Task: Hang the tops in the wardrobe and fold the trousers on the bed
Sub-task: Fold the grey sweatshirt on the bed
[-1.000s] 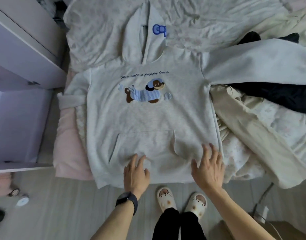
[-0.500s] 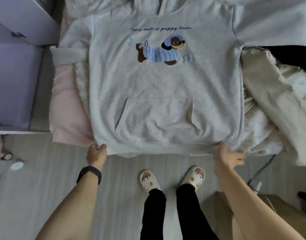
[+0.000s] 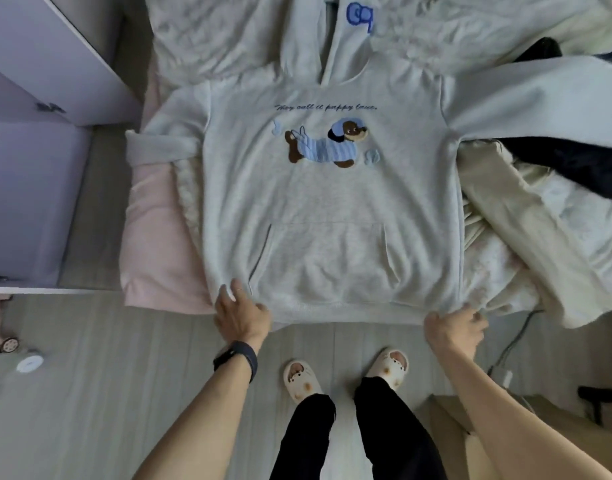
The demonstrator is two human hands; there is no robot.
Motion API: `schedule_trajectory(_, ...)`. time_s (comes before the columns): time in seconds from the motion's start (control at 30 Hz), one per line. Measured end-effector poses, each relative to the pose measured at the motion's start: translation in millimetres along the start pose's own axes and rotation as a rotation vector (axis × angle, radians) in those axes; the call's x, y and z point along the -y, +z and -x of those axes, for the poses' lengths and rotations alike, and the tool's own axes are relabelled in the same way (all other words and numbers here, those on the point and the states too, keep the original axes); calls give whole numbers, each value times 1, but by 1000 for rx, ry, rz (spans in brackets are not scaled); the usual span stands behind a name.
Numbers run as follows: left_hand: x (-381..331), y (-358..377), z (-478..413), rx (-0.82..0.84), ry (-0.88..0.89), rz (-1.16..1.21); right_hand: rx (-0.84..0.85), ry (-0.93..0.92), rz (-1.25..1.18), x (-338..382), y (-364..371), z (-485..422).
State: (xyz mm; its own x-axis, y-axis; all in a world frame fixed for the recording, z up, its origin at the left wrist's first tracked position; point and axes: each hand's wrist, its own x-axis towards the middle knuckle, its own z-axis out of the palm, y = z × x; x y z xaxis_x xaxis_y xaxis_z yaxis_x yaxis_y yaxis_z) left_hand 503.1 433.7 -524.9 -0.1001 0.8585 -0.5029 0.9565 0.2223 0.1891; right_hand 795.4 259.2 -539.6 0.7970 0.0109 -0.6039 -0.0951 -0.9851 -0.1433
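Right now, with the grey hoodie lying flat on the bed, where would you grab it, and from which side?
Probably the two hem corners, from the near bed edge. The hoodie lies face up, hem toward the person and slightly overhanging, so it can be pinched from below. The right hand grips one corner; the left hand holds the other.

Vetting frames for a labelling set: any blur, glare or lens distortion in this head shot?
Head view: soft, even light, no glare, no hard shadows. Head view: wide-angle distortion bends the wardrobe edges near the left border. Head view: script on the hoodie is soft, barely legible; left hand and right hand slightly smeared.
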Motion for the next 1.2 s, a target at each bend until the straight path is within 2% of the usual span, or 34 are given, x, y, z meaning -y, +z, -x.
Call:
schedule_trajectory(0.13, -78, 12, 4, 104, 534, -167, -72, -673, 395, 37, 6, 14)
schedule_trajectory(0.2, -108, 21, -2, 180, 726, -271, -12, -874, 537, 55, 6, 0)
schedule_trajectory(0.23, -123, 30, -5, 227, 779, -328, 13, -910, 614, 60, 2, -15)
schedule_trajectory(0.3, -142, 40, -4, 377, 722, -436, 73, -856, 732, 59, -8, -37)
schedule_trajectory(0.37, -168, 49, 5, 468, 624, -472, 145, -743, 729, 55, -20, -54)
schedule_trajectory(0.43, -196, 48, 13, 466, 647, -422, 229, -708, 514, 62, -32, -51)
schedule_trajectory(0.53, -264, 50, 14, 407, 737, -362, 294, -592, -65, 82, -77, -73)
schedule_trajectory(0.63, -344, 52, 11, 362, 788, -330, 226, -528, -422, 102, -142, -121)
schedule_trajectory(0.73, -436, 55, 8, 295, 863, -281, 73, -439, -621, 121, -206, -200)
schedule_trajectory(0.87, -568, 78, 9, 284, 982, -291, -90, -168, -864, 133, -286, -329)
schedule_trajectory(0.93, -603, 84, 4, 257, 1033, -331, -135, 2, -947, 140, -309, -367)
schedule_trajectory(0.97, -615, 86, 2, 247, 1058, -352, -121, 89, -1011, 142, -315, -383)
schedule_trajectory(1.07, -657, 109, 1, 305, 1025, -439, 107, 279, -1269, 142, -334, -424)
schedule_trajectory(1.13, -671, 115, 4, 399, 959, -508, 182, 293, -1328, 137, -339, -439)
schedule_trajectory(1.2, -681, 110, 6, 466, 911, -527, 153, 247, -1354, 140, -350, -443)
